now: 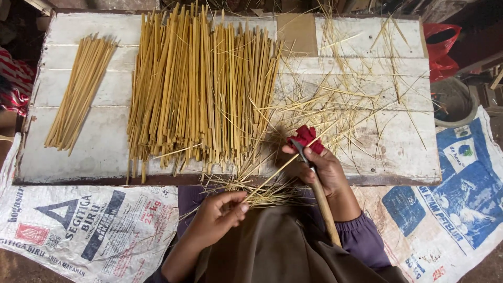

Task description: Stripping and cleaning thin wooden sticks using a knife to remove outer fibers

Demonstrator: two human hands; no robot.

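Head view shows the left hand (220, 212) pinching a thin, light, brittle-looking bamboo strip (280, 167) near its end above the lap, while the right hand (325, 170) grips a knife (314, 181) at the bench (78, 152) edge.

The white board (105, 152) is crossed by a large pile of bamboo strips (199, 89) and loose shavings (346, 99); bare room is left beside the small bundle (78, 91).

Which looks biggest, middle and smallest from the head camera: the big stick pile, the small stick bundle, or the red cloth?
1. Big stick pile
2. Small stick bundle
3. Red cloth, by the right hand
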